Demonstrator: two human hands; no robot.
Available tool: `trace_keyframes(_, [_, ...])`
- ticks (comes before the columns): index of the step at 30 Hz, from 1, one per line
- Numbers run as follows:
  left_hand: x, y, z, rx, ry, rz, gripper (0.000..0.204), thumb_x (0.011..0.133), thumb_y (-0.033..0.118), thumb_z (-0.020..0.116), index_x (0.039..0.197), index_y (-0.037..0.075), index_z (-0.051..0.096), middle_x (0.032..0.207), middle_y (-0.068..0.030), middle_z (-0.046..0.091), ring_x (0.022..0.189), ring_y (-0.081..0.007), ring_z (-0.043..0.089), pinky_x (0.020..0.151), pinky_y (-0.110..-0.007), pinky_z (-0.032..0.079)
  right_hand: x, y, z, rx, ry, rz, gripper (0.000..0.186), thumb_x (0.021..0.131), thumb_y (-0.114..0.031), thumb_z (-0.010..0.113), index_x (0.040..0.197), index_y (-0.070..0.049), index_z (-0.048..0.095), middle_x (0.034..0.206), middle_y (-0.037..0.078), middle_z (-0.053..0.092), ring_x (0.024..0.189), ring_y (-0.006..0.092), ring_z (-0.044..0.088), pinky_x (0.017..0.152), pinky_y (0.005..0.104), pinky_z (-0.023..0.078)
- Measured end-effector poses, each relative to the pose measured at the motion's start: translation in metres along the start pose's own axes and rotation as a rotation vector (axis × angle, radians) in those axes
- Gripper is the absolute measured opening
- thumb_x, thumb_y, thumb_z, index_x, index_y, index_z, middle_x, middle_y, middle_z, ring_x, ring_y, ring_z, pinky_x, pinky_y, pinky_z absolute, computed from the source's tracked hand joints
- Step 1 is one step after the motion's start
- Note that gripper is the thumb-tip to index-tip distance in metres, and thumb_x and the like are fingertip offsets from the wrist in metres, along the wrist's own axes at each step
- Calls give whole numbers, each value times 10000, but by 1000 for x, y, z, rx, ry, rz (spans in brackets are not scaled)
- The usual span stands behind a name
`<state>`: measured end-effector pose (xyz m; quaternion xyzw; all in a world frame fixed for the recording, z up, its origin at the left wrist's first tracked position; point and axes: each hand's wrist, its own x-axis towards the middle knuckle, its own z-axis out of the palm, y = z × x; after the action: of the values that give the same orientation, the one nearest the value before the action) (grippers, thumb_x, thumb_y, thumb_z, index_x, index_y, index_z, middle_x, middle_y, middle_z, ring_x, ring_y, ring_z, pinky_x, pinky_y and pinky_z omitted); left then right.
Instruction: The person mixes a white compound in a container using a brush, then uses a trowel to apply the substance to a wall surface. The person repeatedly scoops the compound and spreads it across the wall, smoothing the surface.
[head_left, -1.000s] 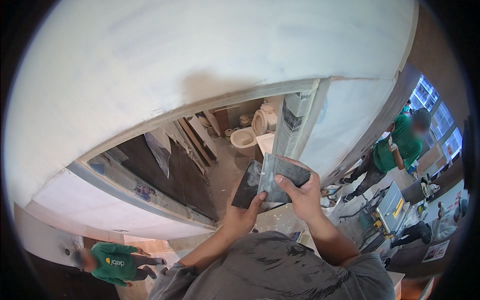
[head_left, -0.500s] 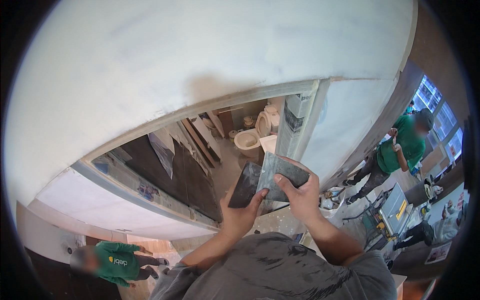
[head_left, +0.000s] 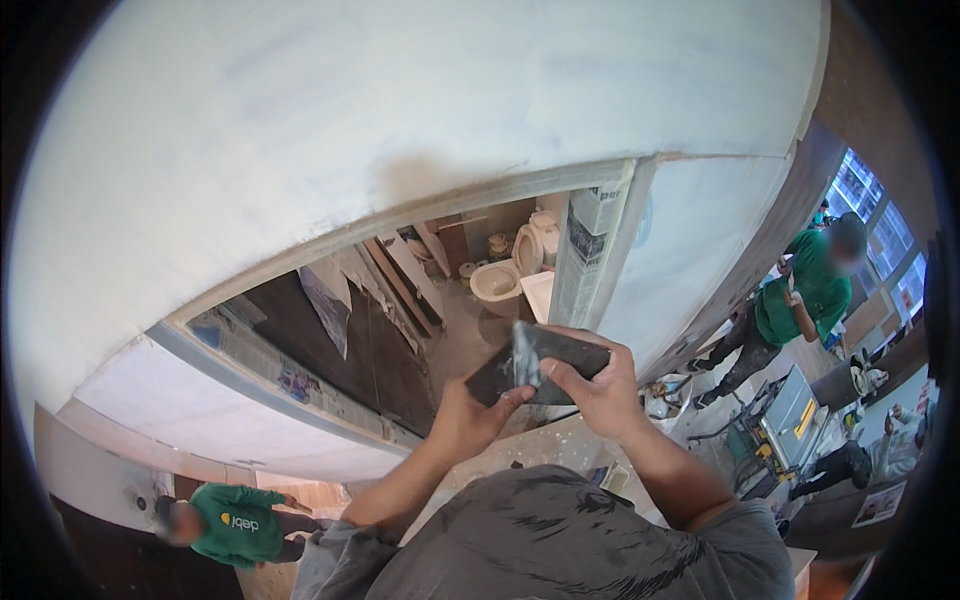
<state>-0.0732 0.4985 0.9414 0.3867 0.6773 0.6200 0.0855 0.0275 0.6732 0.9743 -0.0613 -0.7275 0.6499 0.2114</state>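
Observation:
Out in front of my chest, I hold two dark flat putty spreaders, one in each hand, and their blades overlap. My left hand (head_left: pixel 465 422) grips the left spreader (head_left: pixel 488 380), thumb on top. My right hand (head_left: pixel 608 395) is closed on the right spreader (head_left: pixel 578 352), its thumb pressed on the near face. Whitish putty (head_left: pixel 524 356) is smeared where the blades meet. My fingers behind the blades are hidden.
A pale wall (head_left: pixel 330 90) rises ahead, over a taped door frame (head_left: pixel 400 208). Through the opening stand a toilet (head_left: pixel 495 287) and leaning boards (head_left: pixel 405 285). Co-workers in green tops stand at right (head_left: pixel 800 300) and lower left (head_left: pixel 235 525). A table saw (head_left: pixel 790 425) stands right.
The right spreader has tilted and slid across the left one, with putty now bunched along the overlap. Both hands have shifted slightly. The lower-left co-worker has moved a little.

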Motion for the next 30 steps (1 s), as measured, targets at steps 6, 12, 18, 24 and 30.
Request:
trace_keyframes(6, [-12, 1, 21, 14, 279, -52, 372, 886, 148, 843, 1172, -46, 703, 969, -110, 773, 857, -105, 661, 807, -308, 542, -2, 2, 18, 133, 231, -33, 375, 929, -33, 701, 1286, 76, 665, 1165, 106, 740, 1059, 120, 649, 962, 284, 505])
trace_keyframes(12, [5, 9, -9, 87, -141, -127, 344, 891, 142, 836, 1154, -46, 716, 961, -111, 782, 856, -103, 657, 798, -311, 545, 3, -8, 5, -19, 10, -44, 375, 930, -15, 689, 1295, 68, 664, 1187, 116, 736, 1083, 126, 643, 983, 286, 496])
trace_keyframes(18, [-7, 0, 14, -15, 281, -78, 338, 895, 138, 828, 1159, -41, 714, 958, -116, 780, 838, -111, 662, 784, -312, 546, 5, 1, 22, 114, 243, -64, 373, 927, -11, 691, 1292, 63, 673, 1230, 135, 732, 1110, 132, 642, 998, 289, 491])
trace_keyframes(24, [6, 4, -8, 77, -11, -138, 333, 901, 143, 827, 1152, -48, 717, 934, -113, 781, 820, -99, 656, 788, -303, 549, 5, -3, 15, 20, 128, -74, 363, 933, -6, 686, 1289, 64, 673, 1224, 134, 732, 1108, 135, 645, 999, 292, 492])
trace_keyframes(30, [-6, -5, 4, 73, 189, -2, 370, 900, 133, 824, 1204, -40, 704, 933, -121, 782, 825, -95, 654, 793, -304, 548, 7, -3, 22, 20, 171, -66, 357, 937, 0, 682, 1290, 59, 676, 1223, 126, 730, 1093, 124, 645, 988, 286, 495])
